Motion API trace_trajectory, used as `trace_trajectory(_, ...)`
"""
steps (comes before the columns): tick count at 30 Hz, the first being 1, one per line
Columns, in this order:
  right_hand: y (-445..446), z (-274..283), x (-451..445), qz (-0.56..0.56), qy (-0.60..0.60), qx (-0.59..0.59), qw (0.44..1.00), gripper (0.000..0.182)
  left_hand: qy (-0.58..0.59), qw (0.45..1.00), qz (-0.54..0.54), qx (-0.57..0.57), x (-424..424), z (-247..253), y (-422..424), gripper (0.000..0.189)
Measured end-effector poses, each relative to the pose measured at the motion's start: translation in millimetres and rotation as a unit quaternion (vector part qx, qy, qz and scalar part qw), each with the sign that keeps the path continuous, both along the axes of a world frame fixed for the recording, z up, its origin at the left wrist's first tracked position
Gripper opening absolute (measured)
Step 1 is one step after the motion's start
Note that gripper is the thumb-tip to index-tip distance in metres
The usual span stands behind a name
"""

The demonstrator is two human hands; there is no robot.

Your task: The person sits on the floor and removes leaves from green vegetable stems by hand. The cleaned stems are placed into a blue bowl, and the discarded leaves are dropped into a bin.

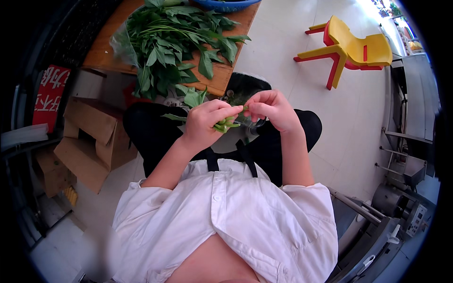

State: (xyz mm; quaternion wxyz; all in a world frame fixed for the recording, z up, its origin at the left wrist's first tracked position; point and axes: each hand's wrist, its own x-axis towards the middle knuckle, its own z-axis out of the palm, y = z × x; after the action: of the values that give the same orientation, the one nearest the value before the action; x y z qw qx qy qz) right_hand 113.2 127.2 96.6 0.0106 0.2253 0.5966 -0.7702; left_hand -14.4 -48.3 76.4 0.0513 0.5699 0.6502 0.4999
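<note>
A small bunch of green leafy stems (223, 126) is gripped in my left hand (207, 120), its cut ends towards me and its leaves (193, 97) pointing away. My right hand (272, 109) meets the left at the fingertips and pinches a short green stem piece (245, 108). Beneath both hands, between my knees, stands a dark bin (249, 83) with a liner and some green bits inside; my hands hide part of it. A large heap of leafy greens (166, 46) spills from a clear plastic bag (124, 42) over the corner of the wooden table (226, 76).
A blue plastic basket (230, 5) sits at the table's far edge. To my left is an open cardboard box (95, 134) near a red sign (51, 92) bearing writing. Yellow and red stacked plastic chairs (348, 47) stand ahead right. Metal equipment (396, 212) lines the right side.
</note>
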Motion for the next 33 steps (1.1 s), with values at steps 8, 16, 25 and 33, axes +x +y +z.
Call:
trace_trajectory(8, -11, -6, -8, -0.001, 0.015, -0.03, 0.999, 0.008, 0.083, 0.995, 0.019, 0.048, 0, -7, -4, 0.031)
trace_trajectory(16, -31, -33, -18, -0.078, 0.046, -0.216, 0.972, 0.005, 0.05, 0.994, 0.074, 0.07, -2, -16, -3, 0.03)
trace_trajectory(25, -41, -30, -33, -0.062, 0.058, -0.174, 0.981, 0.007, -0.206, 0.97, 0.121, 0.034, -1, -17, -11, 0.013)
trace_trajectory(33, -15, -102, -24, -0.048, -0.057, 0.038, 0.997, 0.012, -0.547, 0.813, 0.123, 0.154, -33, 6, -36, 0.011)
